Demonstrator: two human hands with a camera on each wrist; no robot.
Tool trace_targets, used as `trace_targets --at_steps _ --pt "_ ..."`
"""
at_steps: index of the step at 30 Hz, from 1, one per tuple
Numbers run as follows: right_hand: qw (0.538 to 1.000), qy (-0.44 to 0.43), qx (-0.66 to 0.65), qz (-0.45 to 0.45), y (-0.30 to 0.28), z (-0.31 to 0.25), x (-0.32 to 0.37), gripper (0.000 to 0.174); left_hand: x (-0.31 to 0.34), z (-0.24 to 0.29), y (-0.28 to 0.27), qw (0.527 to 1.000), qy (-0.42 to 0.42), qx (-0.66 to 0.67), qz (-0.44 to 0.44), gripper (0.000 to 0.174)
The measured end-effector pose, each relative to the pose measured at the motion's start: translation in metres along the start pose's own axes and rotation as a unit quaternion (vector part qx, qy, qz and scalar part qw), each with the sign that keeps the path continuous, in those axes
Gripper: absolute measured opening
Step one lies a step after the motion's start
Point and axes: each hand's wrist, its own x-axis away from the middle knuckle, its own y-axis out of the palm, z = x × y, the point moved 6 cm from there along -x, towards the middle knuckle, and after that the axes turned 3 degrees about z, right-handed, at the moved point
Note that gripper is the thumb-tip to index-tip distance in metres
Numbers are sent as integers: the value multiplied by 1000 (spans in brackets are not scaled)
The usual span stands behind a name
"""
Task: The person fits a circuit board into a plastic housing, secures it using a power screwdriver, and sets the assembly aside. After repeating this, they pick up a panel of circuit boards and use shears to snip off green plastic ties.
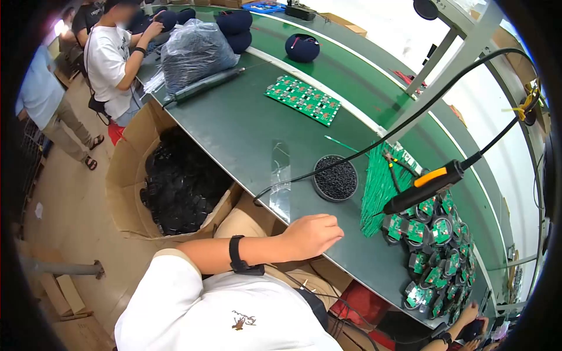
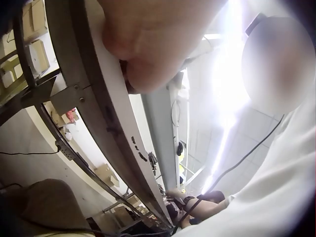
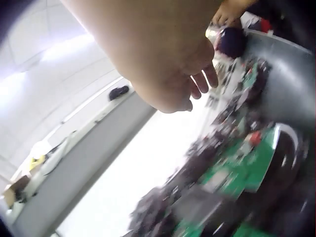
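Note:
In the head view my left hand (image 1: pixel 310 237) hovers at the near table edge, its fingers loosely curled and nothing visible in them. The left wrist view shows only the palm side and thumb base of that hand (image 2: pixel 153 44). My right hand (image 1: pixel 467 316) is at the lower right, beside a pile of black round parts with green circuit boards (image 1: pixel 436 263). In the right wrist view the right hand (image 3: pixel 173 74) has relaxed, slightly bent fingers, empty, above the blurred green boards (image 3: pixel 242 168). A round dish of small black pieces (image 1: pixel 335 178) stands beyond my left hand.
A corded black tool with an orange lever (image 1: pixel 424 187) hangs above green strands (image 1: pixel 377 187) and cutting pliers (image 1: pixel 395 167). A clear plastic strip (image 1: pixel 281 175) and a circuit board panel (image 1: pixel 302 99) lie leftward. A carton of black parts (image 1: pixel 132 193) stands on the floor. Another person (image 1: pixel 108 58) sits beyond.

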Motion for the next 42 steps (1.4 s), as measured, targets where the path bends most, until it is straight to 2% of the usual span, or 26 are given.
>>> trace_targets --at_steps 2,3,5,8,9,10,12,14,17,19,20,21,23,24,26,27,30,31,33,35,37,38,39,40,41,42 --pt "995 -51 -79 30 -23 -74 -4 29 -4 1 -13 1000 -11 23 -16 10" --pt "949 33 -311 -43 -63 -171 37 27 -12 -3 -31 996 -67 57 -5 11" --pt "889 10 -448 -94 -88 -248 77 24 -38 -17 -82 988 -141 46 50 12" --pt "854 -33 -500 -139 -152 -370 159 18 -96 -98 -167 964 -162 -179 109 20" --pt "847 -36 -507 -155 -162 -402 181 14 -115 -135 -185 917 -260 -297 63 30" --pt "808 -47 -553 -199 -167 -433 199 11 -127 -181 -195 876 -296 -377 65 43" --pt "793 -50 -552 -252 -177 -489 225 10 -140 -244 -208 816 -406 -411 35 61" --pt "790 -61 -536 -293 -173 -530 241 10 -144 -284 -206 801 -430 -417 -18 67" --pt "823 -152 -484 -255 -149 -574 239 9 -143 -322 -207 799 -513 -313 15 68" --pt "869 -274 -394 -122 -134 -605 220 11 -143 -336 -204 809 -537 -237 34 59" --pt "894 -279 -333 -110 -127 -622 211 13 -143 -332 -205 809 -547 -208 50 55" --pt "889 -343 -301 -37 -111 -639 204 15 -142 -337 -203 810 -546 -210 47 55" --pt "902 -366 -225 -33 -90 -672 191 22 -143 -348 -195 836 -496 112 209 47" --pt "902 -365 -229 -30 -82 -681 185 22 -143 -336 -200 838 -492 110 211 47" --pt "898 -422 -115 -46 -61 -707 185 29 -151 -299 -217 844 -368 299 249 44" --pt "893 -435 -88 -79 -48 -714 184 33 -148 -277 -229 843 -364 296 262 41" --pt "895 -420 -89 -119 -38 -721 177 32 -134 -250 -269 812 -285 404 310 39" --pt "911 -384 -98 -110 -40 -718 171 30 -126 -243 -275 809 -269 443 277 36" --pt "929 -289 -201 -110 -26 -709 147 31 -95 -183 -245 737 -383 522 193 35" --pt "920 -188 -337 -69 -34 -693 124 31 -57 -174 -213 740 -384 526 169 41" --pt "845 -121 -520 16 -42 -666 107 33 -36 -125 -191 708 -377 586 115 40" --pt "763 -4 -636 -117 -39 -655 101 34 -30 -102 -183 682 -384 615 100 39" --pt "633 66 -754 -164 -47 -646 107 34 -23 -84 -177 674 -391 618 102 39" --pt "481 135 -842 -204 -57 -639 115 35 -21 -64 -170 702 -361 611 62 39" --pt "489 133 -836 -208 -71 -625 120 35 -19 -45 -163 728 -327 602 22 41" --pt "404 61 -865 -291 -92 -620 132 35 -14 -32 -152 698 -335 633 11 44"
